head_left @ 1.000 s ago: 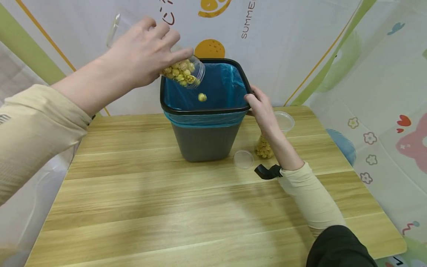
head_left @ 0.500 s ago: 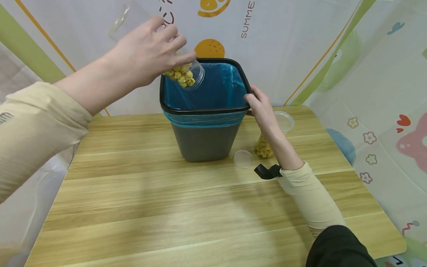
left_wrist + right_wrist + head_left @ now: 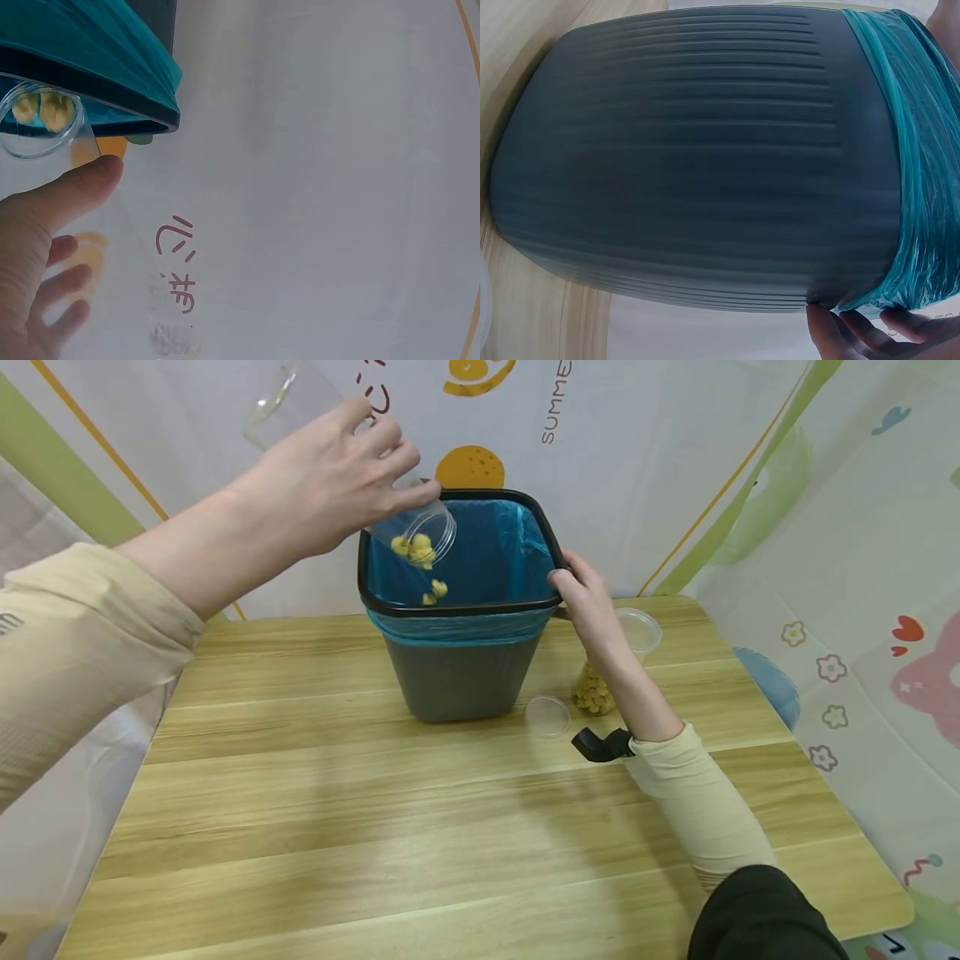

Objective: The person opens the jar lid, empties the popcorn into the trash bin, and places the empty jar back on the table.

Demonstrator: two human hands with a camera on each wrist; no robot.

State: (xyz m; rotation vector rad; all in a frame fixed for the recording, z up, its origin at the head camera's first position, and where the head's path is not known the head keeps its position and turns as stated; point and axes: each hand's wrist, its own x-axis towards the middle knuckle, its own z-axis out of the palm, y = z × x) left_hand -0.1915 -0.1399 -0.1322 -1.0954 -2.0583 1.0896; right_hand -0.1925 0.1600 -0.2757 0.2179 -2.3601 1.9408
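In the head view my left hand (image 3: 333,481) grips a clear plastic jar (image 3: 288,402), tipped with its mouth down over a grey trash can (image 3: 461,681). A few yellow popcorn pieces (image 3: 420,550) sit at the mouth, and a couple more fall inside the can. My right hand (image 3: 588,602) holds the can's black rim at its right side, thumb on top. In the right wrist view its fingertips (image 3: 821,330) lie against the can below the blue bag (image 3: 930,165). The left wrist view shows the thumb (image 3: 82,187) along the jar wall.
Behind my right forearm stands another clear jar (image 3: 637,631) with popcorn at its bottom. A round clear lid (image 3: 547,717) lies beside the can on the wooden table (image 3: 375,835). A printed white curtain (image 3: 630,460) hangs close behind.
Most of the popcorn in the jar has tumbled out into the can, leaving a few pieces at its mouth. The left hand has shifted slightly right; the right hand stays on the rim.
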